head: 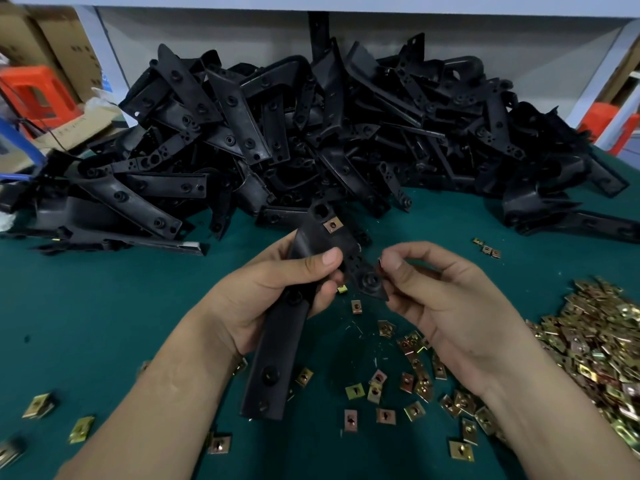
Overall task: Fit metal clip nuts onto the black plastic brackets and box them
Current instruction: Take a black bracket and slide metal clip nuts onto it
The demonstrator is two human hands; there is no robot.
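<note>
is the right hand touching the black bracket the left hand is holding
Touching. In the head view the right hand's thumb and fingertips press against the bracket's small lower tab, with no green mat showing between them.

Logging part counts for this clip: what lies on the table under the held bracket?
Under the bracket in the left hand, loose clip nuts lie on the green table. Anything directly beneath the bracket is covered.
</note>
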